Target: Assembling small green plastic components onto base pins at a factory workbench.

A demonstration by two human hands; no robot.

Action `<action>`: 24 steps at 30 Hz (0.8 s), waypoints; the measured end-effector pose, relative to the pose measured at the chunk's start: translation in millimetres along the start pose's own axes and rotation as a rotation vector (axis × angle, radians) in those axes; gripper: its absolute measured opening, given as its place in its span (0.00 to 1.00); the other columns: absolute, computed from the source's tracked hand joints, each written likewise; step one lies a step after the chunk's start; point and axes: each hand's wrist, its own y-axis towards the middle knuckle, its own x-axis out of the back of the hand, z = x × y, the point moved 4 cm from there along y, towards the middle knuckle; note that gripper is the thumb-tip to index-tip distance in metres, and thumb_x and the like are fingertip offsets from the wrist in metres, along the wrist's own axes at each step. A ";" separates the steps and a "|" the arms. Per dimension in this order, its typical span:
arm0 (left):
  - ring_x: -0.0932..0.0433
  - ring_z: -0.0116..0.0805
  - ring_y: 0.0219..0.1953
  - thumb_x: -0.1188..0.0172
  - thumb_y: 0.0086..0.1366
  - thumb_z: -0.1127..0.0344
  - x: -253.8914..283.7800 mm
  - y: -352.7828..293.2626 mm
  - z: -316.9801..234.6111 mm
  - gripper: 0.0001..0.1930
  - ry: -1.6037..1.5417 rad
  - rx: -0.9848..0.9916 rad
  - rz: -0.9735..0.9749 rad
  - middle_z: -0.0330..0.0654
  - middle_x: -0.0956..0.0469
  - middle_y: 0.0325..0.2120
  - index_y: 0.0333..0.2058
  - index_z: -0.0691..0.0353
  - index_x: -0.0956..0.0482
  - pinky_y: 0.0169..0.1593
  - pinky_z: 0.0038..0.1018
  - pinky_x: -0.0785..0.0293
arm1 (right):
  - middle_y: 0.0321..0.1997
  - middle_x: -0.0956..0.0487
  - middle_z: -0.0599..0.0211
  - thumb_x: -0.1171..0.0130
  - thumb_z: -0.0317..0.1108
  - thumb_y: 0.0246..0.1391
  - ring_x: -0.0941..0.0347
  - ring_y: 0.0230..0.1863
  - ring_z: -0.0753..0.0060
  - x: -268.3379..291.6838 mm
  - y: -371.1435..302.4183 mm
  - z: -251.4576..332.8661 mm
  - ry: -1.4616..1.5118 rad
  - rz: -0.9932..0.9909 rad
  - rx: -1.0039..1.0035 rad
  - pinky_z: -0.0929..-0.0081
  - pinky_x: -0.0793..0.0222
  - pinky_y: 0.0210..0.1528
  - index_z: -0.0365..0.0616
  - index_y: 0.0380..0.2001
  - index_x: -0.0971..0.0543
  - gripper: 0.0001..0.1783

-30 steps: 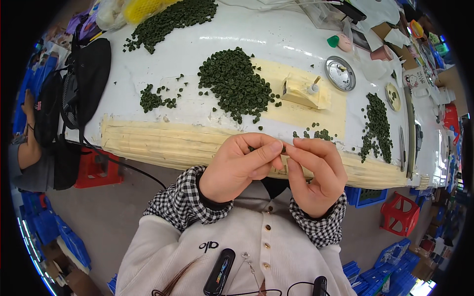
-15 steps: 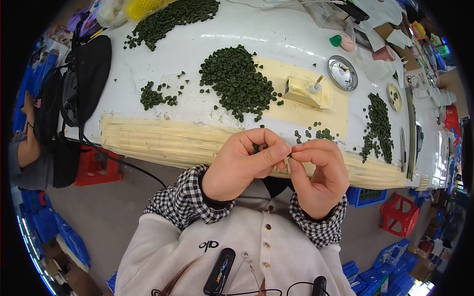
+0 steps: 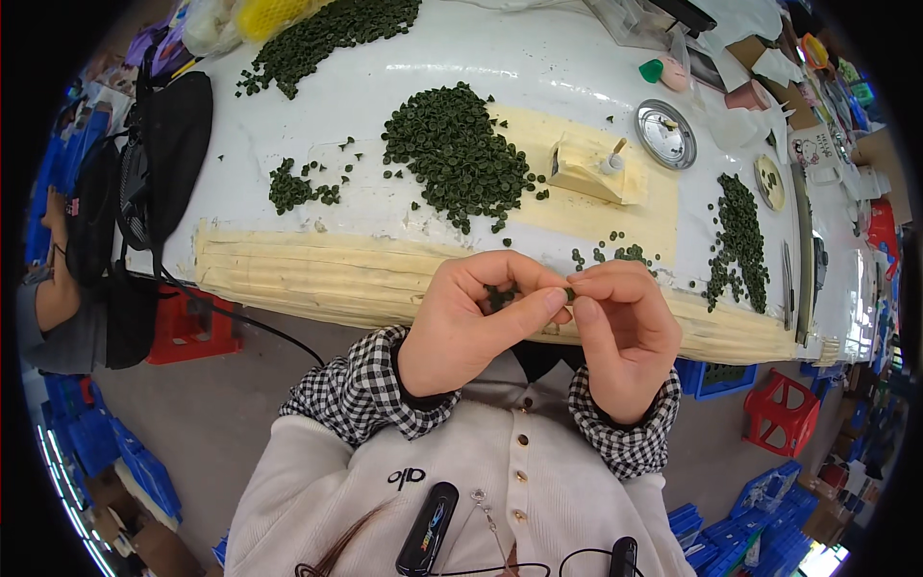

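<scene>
My left hand (image 3: pixel 476 322) is closed, with a few small dark green round pieces (image 3: pixel 498 297) tucked in its curled fingers. Its thumb and forefinger meet the fingertips of my right hand (image 3: pixel 627 332). A single small dark green round piece (image 3: pixel 569 295) is pinched there, mostly covered by the fingers. Both hands hover over the table's padded, taped front edge (image 3: pixel 317 274). Just beyond them lies a large heap of the same green pieces (image 3: pixel 452 159); a smaller scatter (image 3: pixel 630 253) sits close to my right hand.
Behind my hands stands a tape-wrapped block (image 3: pixel 598 175) with a wooden stick. More green heaps lie at far left (image 3: pixel 332 38), left (image 3: pixel 288 188) and right (image 3: pixel 738 236). A round metal lid (image 3: pixel 663 135), a small dish (image 3: pixel 768 183), tweezers (image 3: pixel 786 284) and a black bag (image 3: pixel 183 144) are around.
My right thumb has shifted slightly up against the pinched piece, which shows a little more between the fingertips. Otherwise both hands stay nearly in place.
</scene>
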 end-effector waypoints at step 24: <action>0.26 0.22 0.33 0.47 0.62 0.71 1.6 1.8 1.3 0.07 -0.077 -0.013 0.034 0.40 0.23 0.29 0.34 0.70 0.25 0.39 0.18 0.29 | 0.31 0.23 0.59 0.37 0.17 0.39 0.24 0.31 0.67 -0.7 5.2 11.6 -0.374 -0.026 0.284 0.77 0.29 0.32 0.37 0.29 0.24 0.11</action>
